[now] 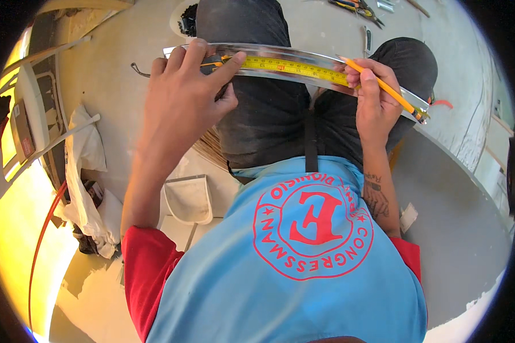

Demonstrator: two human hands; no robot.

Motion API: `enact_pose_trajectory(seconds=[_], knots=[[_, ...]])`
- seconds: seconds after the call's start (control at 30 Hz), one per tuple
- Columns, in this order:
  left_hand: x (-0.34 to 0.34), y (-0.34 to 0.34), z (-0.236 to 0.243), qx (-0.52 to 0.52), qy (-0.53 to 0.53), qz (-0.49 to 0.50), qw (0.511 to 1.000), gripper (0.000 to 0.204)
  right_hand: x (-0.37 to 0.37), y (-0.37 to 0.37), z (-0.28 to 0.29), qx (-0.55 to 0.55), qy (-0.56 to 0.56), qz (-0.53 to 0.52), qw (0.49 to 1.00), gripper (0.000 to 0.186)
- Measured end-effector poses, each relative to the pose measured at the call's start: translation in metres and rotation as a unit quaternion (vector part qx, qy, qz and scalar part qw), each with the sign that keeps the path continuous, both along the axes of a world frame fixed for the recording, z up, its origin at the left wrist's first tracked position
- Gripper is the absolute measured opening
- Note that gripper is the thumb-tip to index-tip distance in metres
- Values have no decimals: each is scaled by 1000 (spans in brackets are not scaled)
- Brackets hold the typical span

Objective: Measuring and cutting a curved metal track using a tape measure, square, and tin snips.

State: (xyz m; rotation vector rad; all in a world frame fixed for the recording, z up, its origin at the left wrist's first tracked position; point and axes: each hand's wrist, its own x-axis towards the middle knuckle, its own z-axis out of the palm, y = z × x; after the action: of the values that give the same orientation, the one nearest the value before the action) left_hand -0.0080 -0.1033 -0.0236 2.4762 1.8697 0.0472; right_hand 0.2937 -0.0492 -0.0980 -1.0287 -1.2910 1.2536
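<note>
A shiny metal strip (pixel 320 56) lies across my thighs, running from left to right. Along it stretches the yellow blade of a tape measure (pixel 294 69). My left hand (pixel 180 94) is closed around the tape's dark case at the strip's left end, its index finger pointing along the blade. Toward the other end, my right hand (pixel 379 103) grips a yellow pencil (pixel 390 91), its tip up and to the left. The right fingers also touch the strip and blade. Part of the tape case is hidden by the left fingers.
Snips (pixel 357 10) and a utility knife (pixel 368 39) lie on the floor ahead. A white dustpan (pixel 187 200) rests at my left, with a white sack (pixel 87 151), a metal frame and a red hose (pixel 43 246) beyond. A grey curved surface (pixel 452 223) spans the right.
</note>
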Motion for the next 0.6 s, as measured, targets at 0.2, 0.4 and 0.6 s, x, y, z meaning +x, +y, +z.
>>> enact_pose_trajectory(seconds=[0.2, 0.4, 0.6], knots=[[8, -6, -10, 48, 22, -5, 999, 48, 1, -5, 1, 16, -46, -1, 999, 22], [17, -8, -12, 59, 20, 2, 998, 49, -13, -13, 24, 35, -67, -7, 997, 22], [20, -9, -10, 61, 12, 1, 998, 49, -42, -11, 31, 110, -156, 56, 980, 14]])
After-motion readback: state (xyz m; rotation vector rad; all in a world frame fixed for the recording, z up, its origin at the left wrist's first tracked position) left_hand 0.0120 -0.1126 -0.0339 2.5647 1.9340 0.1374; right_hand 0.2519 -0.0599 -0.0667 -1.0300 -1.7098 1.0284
